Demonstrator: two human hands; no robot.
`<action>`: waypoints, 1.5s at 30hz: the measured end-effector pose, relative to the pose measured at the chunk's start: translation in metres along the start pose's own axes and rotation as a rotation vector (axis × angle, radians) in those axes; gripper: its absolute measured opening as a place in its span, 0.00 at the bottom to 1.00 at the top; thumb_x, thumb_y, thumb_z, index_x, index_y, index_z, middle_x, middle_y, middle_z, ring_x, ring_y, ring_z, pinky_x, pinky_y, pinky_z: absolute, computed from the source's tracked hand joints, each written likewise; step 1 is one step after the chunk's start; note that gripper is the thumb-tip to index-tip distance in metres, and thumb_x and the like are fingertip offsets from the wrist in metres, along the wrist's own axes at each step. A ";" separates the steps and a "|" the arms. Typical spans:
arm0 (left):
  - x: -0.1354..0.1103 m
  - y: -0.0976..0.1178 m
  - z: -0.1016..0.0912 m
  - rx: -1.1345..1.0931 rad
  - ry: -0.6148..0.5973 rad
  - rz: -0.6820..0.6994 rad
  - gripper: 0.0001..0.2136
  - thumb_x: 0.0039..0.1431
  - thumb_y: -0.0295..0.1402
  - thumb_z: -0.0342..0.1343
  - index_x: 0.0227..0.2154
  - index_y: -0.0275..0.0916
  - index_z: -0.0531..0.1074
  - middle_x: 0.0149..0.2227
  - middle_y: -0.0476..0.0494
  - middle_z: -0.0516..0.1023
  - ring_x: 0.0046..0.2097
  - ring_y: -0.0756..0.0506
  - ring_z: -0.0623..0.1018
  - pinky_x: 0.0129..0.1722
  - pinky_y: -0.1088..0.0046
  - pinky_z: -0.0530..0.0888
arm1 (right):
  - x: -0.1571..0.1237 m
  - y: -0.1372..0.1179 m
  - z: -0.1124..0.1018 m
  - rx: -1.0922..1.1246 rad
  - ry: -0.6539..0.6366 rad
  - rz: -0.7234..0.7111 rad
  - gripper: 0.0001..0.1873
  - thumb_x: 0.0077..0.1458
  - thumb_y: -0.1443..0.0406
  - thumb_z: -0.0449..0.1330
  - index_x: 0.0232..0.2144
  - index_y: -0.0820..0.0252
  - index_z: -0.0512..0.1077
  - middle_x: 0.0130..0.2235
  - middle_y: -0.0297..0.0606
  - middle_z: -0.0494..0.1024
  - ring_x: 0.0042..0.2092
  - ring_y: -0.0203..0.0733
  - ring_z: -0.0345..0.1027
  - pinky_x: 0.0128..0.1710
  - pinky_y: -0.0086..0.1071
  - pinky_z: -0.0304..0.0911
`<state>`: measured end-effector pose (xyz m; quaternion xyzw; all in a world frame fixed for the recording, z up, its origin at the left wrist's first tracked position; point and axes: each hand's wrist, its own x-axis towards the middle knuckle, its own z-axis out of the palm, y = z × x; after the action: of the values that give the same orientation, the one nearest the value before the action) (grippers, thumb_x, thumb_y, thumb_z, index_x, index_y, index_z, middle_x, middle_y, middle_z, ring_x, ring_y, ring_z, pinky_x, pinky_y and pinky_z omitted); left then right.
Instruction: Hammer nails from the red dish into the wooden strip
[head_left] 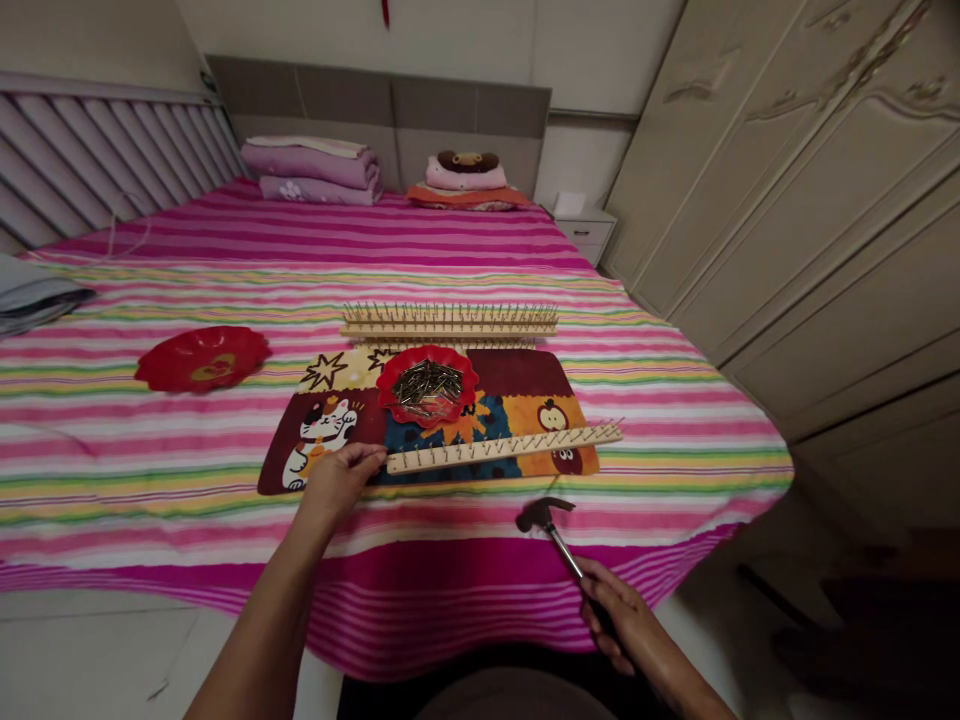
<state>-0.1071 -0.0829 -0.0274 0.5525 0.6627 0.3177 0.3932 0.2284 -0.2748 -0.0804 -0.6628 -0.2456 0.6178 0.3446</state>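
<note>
My right hand (pixel 611 610) is wrapped round the dark grip of a claw hammer (pixel 541 513), whose head hangs over the front of the bed. At the near left end of a narrow wooden strip (pixel 450 457), my left hand (pixel 349 475) pinches with thumb and fingers; whether a nail is also between them I cannot make out. A row of nails stands up along the strip, some leaning. The strip lies across a patterned mat (pixel 525 385) with a cat figure. Just behind it, a red scalloped dish (pixel 386 385) holds a heap of loose nails (pixel 427 385).
Behind the mat lie more wooden strips (pixel 450 328) bristling with nails. A second red dish (pixel 204 358) sits to the left on the striped bedspread (pixel 187 450). Folded bedding (pixel 311 170) is stacked by the headboard (pixel 465 110). A wardrobe (pixel 780 200) stands at the right.
</note>
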 end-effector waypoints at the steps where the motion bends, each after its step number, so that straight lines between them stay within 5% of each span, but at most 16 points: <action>1: 0.001 0.000 0.000 0.003 -0.002 0.005 0.20 0.37 0.49 0.58 0.30 0.39 0.78 0.26 0.45 0.79 0.30 0.45 0.76 0.31 0.70 0.71 | 0.000 0.000 0.000 0.002 0.000 0.001 0.29 0.49 0.54 0.52 0.53 0.58 0.60 0.18 0.23 0.60 0.13 0.25 0.45 0.10 0.18 0.35; 25: 0.001 -0.003 0.009 -0.133 0.064 0.022 0.21 0.38 0.49 0.59 0.31 0.38 0.78 0.28 0.45 0.80 0.31 0.46 0.75 0.31 0.72 0.69 | 0.000 0.001 -0.001 -0.006 -0.026 -0.024 0.30 0.49 0.53 0.53 0.53 0.58 0.60 0.18 0.23 0.60 0.14 0.26 0.44 0.10 0.17 0.36; 39: 0.001 -0.005 0.010 -0.020 0.043 0.043 0.19 0.41 0.48 0.56 0.30 0.39 0.78 0.27 0.46 0.79 0.32 0.45 0.76 0.32 0.71 0.70 | 0.000 0.001 0.000 -0.021 -0.001 -0.008 0.30 0.48 0.52 0.53 0.53 0.56 0.61 0.18 0.24 0.60 0.14 0.27 0.44 0.11 0.18 0.35; 45: -0.009 0.004 0.016 0.130 0.091 0.118 0.12 0.45 0.43 0.53 0.28 0.42 0.77 0.33 0.47 0.80 0.38 0.44 0.77 0.40 0.70 0.70 | -0.007 0.001 0.015 -0.140 0.010 -0.180 0.31 0.48 0.49 0.55 0.50 0.60 0.67 0.16 0.24 0.54 0.18 0.32 0.46 0.16 0.24 0.42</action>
<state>-0.0904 -0.0911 -0.0305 0.6000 0.6655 0.3212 0.3066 0.2125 -0.2786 -0.0767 -0.6638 -0.3449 0.5622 0.3527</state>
